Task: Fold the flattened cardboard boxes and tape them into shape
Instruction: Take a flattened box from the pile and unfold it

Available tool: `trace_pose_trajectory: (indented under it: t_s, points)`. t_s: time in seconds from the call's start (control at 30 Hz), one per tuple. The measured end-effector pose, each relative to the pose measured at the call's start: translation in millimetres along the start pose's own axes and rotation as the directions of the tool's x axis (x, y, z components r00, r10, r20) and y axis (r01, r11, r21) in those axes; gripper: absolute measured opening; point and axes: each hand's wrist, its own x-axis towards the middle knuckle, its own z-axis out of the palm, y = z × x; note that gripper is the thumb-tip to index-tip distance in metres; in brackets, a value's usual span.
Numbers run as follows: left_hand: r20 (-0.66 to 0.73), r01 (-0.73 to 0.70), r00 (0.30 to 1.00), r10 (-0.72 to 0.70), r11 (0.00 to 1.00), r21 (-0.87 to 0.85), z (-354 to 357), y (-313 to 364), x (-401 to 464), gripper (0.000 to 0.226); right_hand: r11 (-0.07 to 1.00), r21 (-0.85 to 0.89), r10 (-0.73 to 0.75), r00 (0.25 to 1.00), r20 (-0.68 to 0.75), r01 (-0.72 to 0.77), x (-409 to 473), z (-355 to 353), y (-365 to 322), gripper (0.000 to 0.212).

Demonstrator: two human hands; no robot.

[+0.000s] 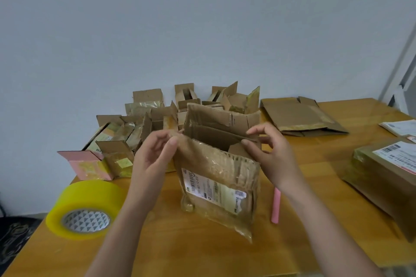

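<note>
Both thumbs and fingertips pinch the upper side flaps of the worn cardboard box [219, 177], left hand [155, 153] and right hand [271, 153]; the box stands upright mid-table [180, 252]; left of the box lies the yellow tape roll [86, 208]; right of it a pink cutter [275, 206]; behind it, folded boxes [139, 128].

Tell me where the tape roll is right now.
The yellow tape roll lies flat at the table's near-left edge, left of the left hand, below the pink box.

Makeshift packing room, wooden table [202, 252], used cartons [139, 128] (labelled), tape roll [85, 207]
</note>
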Motion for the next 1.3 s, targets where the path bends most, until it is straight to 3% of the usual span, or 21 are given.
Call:
trace_pose_trajectory:
  t_s: [0.07,0.13,0.2,0.3,0.37,0.47,0.57,0.67,0.73,0.8,0.9,1.0,1.07,1.2,1.3]
  points:
    - [0.045,-0.023,0.999,0.023,1.000,0.006,-2,-3,-5,0.015,1.000,-0.006,0.011,0.999,-0.032,-0.011,1,1,4,0.006]
    - [0.065,-0.020,0.998,0.020,1.000,0.012,-5,-5,-6,0.009,0.998,-0.025,0.058,0.997,-0.043,-0.059,2,1,7,0.011]
    - [0.035,-0.031,0.999,0.029,0.998,0.052,-4,-8,-6,0.020,0.996,-0.027,0.088,0.996,-0.035,-0.089,0,1,6,0.020]
    - [-0.032,-0.099,0.994,0.107,0.980,0.174,2,-14,-8,0.042,0.984,0.133,0.108,0.990,0.086,-0.118,-12,-3,-1,0.063]
    - [-0.084,-0.119,0.987,0.140,0.970,0.211,5,-17,-9,0.041,0.960,0.230,0.113,0.973,0.202,-0.159,-20,-6,0,0.081]
    - [-0.109,-0.128,0.982,0.153,0.969,0.209,9,-17,-11,0.027,0.958,0.208,0.134,0.951,0.277,-0.196,-25,-3,-1,0.073]
    - [-0.084,-0.031,0.996,0.043,0.989,0.146,15,-15,-14,0.019,0.937,0.280,0.151,0.967,0.205,-0.206,-19,0,-1,0.072]
    - [-0.039,0.115,0.992,-0.116,0.993,-0.028,17,-19,-14,0.042,0.914,0.334,0.169,0.964,0.205,-0.231,-13,3,1,0.080]
    - [-0.015,0.130,0.991,-0.132,0.987,-0.091,17,-20,-13,0.068,0.904,0.342,0.175,0.953,0.246,-0.254,-10,7,1,0.076]
    - [-0.008,0.120,0.993,-0.121,0.989,-0.084,18,-22,-12,0.079,0.903,0.340,0.173,0.947,0.270,-0.262,-9,10,1,0.077]
    - [-0.009,0.149,0.988,-0.151,0.981,-0.128,17,-22,-11,0.066,0.897,0.348,0.170,0.939,0.299,-0.273,-7,10,1,0.078]
    - [-0.014,0.144,0.989,-0.147,0.984,-0.108,18,-24,-14,0.048,0.907,0.335,0.158,0.944,0.288,-0.254,-8,10,5,0.057]
    - [-0.020,0.152,0.988,-0.155,0.981,-0.117,19,-26,-17,0.049,0.931,0.293,0.136,0.952,0.273,-0.217,-10,12,7,0.040]
    - [0.030,0.186,0.982,-0.184,0.961,-0.207,23,-26,-25,0.052,0.893,0.369,0.152,0.944,0.292,-0.258,-16,19,8,0.041]
    - [0.014,0.187,0.982,-0.188,0.957,-0.223,24,-22,-29,0.047,0.851,0.435,0.179,0.941,0.288,-0.295,-19,20,6,0.024]
